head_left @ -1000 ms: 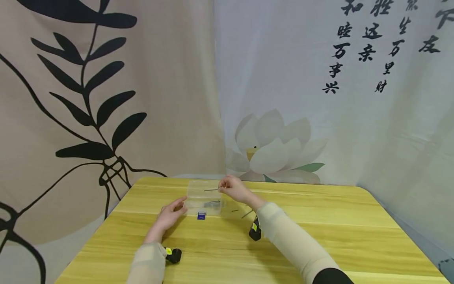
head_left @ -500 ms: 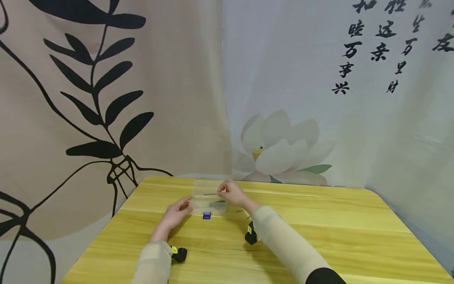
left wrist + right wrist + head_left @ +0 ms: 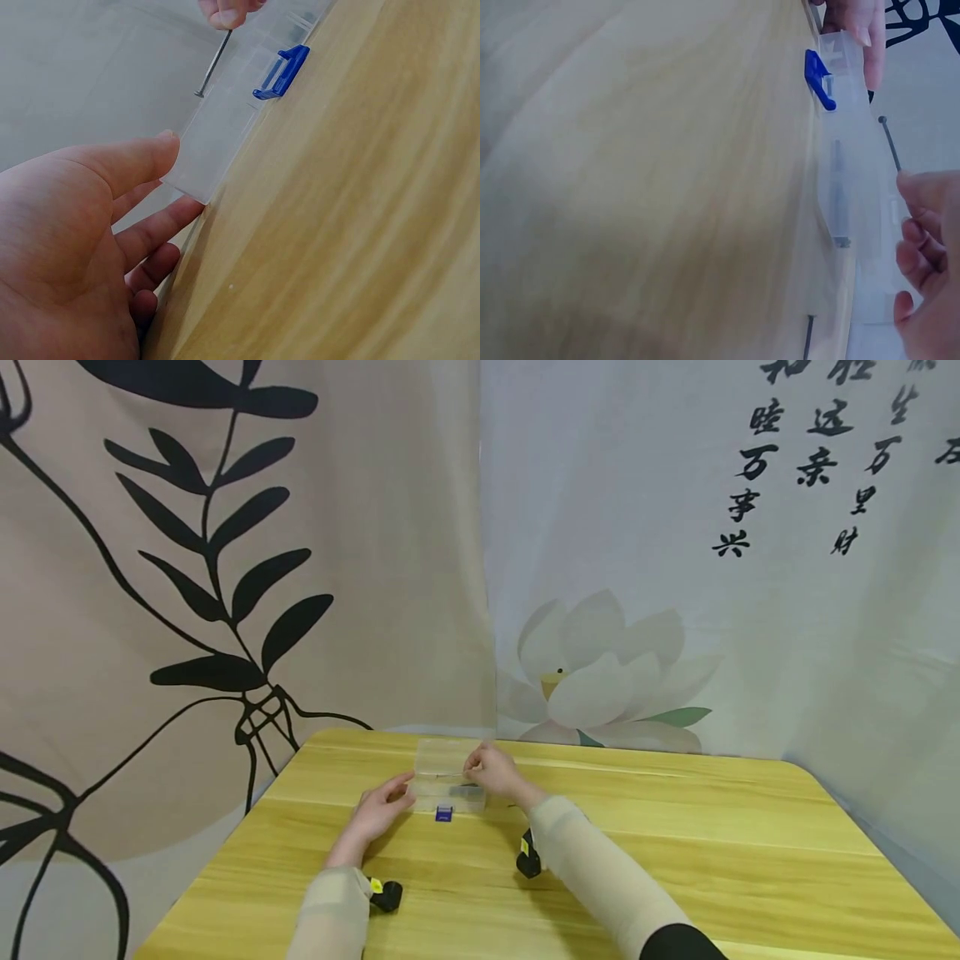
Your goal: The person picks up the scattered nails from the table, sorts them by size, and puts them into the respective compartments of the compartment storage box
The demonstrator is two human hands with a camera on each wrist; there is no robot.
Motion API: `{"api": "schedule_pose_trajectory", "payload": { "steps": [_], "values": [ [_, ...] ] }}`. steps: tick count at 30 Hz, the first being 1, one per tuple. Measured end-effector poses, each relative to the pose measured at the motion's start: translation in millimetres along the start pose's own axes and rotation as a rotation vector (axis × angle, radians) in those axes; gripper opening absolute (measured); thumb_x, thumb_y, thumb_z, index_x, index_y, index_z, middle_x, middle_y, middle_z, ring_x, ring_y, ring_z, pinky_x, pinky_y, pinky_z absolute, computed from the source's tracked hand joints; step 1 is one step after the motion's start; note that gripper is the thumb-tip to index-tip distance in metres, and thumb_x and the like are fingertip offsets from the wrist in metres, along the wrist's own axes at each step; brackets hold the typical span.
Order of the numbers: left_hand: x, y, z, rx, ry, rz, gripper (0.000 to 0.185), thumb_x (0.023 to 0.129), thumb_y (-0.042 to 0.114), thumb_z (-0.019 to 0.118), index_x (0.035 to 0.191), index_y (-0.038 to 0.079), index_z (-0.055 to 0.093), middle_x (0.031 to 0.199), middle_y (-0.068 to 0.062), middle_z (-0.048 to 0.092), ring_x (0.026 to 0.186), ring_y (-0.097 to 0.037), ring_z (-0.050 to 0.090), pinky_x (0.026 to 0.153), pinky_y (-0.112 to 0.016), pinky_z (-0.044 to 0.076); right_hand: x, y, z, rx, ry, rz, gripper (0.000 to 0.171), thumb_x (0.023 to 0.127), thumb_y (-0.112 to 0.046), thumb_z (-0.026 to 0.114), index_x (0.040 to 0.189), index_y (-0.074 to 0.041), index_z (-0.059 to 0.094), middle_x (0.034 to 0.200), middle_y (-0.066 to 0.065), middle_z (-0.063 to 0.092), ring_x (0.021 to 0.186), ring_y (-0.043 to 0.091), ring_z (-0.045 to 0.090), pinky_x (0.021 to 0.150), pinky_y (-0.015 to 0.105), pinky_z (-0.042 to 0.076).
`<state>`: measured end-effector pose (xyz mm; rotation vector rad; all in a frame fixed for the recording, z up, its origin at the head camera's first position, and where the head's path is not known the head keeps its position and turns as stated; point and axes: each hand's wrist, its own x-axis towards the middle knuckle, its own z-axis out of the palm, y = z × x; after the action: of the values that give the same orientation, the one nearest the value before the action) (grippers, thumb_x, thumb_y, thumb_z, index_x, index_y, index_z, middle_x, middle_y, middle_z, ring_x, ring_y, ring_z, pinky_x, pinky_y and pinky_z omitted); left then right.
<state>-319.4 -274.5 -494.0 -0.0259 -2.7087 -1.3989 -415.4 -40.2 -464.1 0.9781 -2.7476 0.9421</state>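
Box (image 3: 448, 781), clear w/ nails inside; left hand (image 3: 381, 810) open, steadying it; right hand (image 3: 491, 770) pinches nail (image 3: 212, 66) above.

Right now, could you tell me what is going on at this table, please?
A person sits at a wooden table with a clear plastic box that has a blue latch. The left hand touches the box's left end with straight fingers. The right hand pinches a nail and holds it over the open box. At least one more nail lies inside, and another lies on the table beside the box.
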Motion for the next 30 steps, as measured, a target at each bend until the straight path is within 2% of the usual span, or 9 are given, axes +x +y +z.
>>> {"api": "schedule_pose_trajectory", "payload": {
  "steps": [6, 14, 18, 22, 25, 30],
  "values": [
    [0.1, 0.7, 0.2, -0.003, 0.003, 0.002, 0.050, 0.098, 0.026, 0.059, 0.145, 0.015, 0.047, 0.138, -0.021, 0.052, 0.129, -0.040, 0.043, 0.106, -0.059, 0.030, -1, -3, 3, -0.030, -0.017, 0.019, 0.007, 0.089, -0.015, 0.069, 0.082, -0.015, 0.072, 0.087, -0.006, 0.054, 0.080, 0.013, 0.054, 0.081, 0.047, 0.039],
    [0.3, 2.0, 0.3, -0.021, -0.003, 0.001, 0.050, 0.098, 0.024, 0.059, 0.146, 0.013, 0.046, 0.138, -0.022, 0.051, 0.129, -0.041, 0.043, 0.106, -0.058, 0.031, -2, -4, 5, -0.030, -0.040, 0.034, 0.007, 0.089, -0.016, 0.069, 0.083, -0.016, 0.072, 0.088, -0.006, 0.054, 0.079, 0.012, 0.053, 0.086, 0.051, 0.037],
    [0.6, 3.4, 1.4, -0.026, -0.008, -0.001, 0.050, 0.098, 0.025, 0.059, 0.146, 0.014, 0.046, 0.139, -0.022, 0.050, 0.129, -0.040, 0.043, 0.106, -0.058, 0.031, -4, -4, 2, -0.020, -0.028, 0.031, 0.007, 0.088, -0.015, 0.070, 0.082, -0.015, 0.074, 0.086, -0.007, 0.055, 0.077, 0.011, 0.052, 0.084, 0.047, 0.040],
    [0.5, 4.1, 1.9, -0.026, -0.016, 0.002, 0.051, 0.099, 0.025, 0.058, 0.146, 0.014, 0.045, 0.139, -0.022, 0.050, 0.129, -0.041, 0.043, 0.106, -0.058, 0.031, -8, -3, -6, 0.004, -0.011, 0.008, 0.009, 0.088, -0.013, 0.068, 0.083, -0.012, 0.076, 0.085, -0.006, 0.057, 0.077, 0.011, 0.053, 0.078, 0.038, 0.044],
    [0.2, 3.5, 1.3, -0.025, -0.020, 0.007, 0.051, 0.099, 0.026, 0.058, 0.147, 0.013, 0.045, 0.139, -0.022, 0.050, 0.129, -0.041, 0.043, 0.106, -0.059, 0.030, -12, 1, -14, 0.050, -0.007, -0.013, 0.011, 0.089, -0.012, 0.067, 0.086, -0.009, 0.077, 0.086, -0.003, 0.061, 0.080, 0.013, 0.056, 0.074, 0.033, 0.047],
    [-0.1, -0.5, -1.6, -0.037, -0.024, 0.010, 0.051, 0.099, 0.025, 0.058, 0.147, 0.012, 0.044, 0.139, -0.024, 0.049, 0.129, -0.042, 0.043, 0.105, -0.058, 0.031, -27, 12, -32, 0.121, -0.019, -0.029, 0.011, 0.091, -0.012, 0.066, 0.089, -0.006, 0.075, 0.093, 0.003, 0.066, 0.084, 0.014, 0.058, 0.073, 0.031, 0.049]
  ]
}}
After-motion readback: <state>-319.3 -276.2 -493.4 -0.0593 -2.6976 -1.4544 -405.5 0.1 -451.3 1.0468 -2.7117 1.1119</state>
